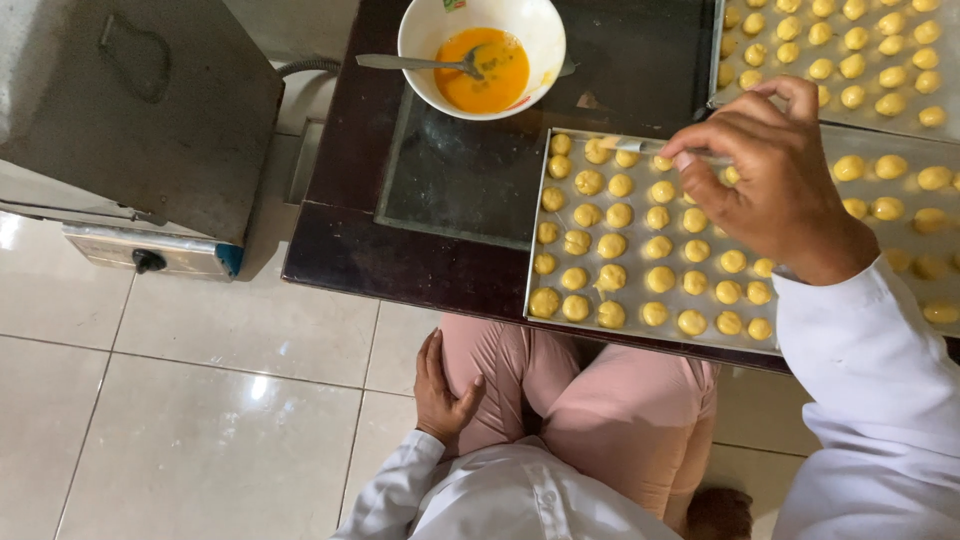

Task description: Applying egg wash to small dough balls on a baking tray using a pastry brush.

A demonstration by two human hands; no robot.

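Pinching a brush (668,150), the right hand (775,180) hovers over dough balls (655,250) on the tray (537,215). Left hand (440,385) rests on a knee (490,370), fingers relaxed.

pale glossy floor tiles (180,420) with thin grout lines catch soft glare beneath a dark brown table (340,240) with an inset glass top, beside a grey metal oven (140,100) at the left.

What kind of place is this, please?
Probably a home or small baking workspace. A metal tray of small yellow dough balls sits on a dark table, a bowl holds beaten egg, and the right hand holds a brush over them.
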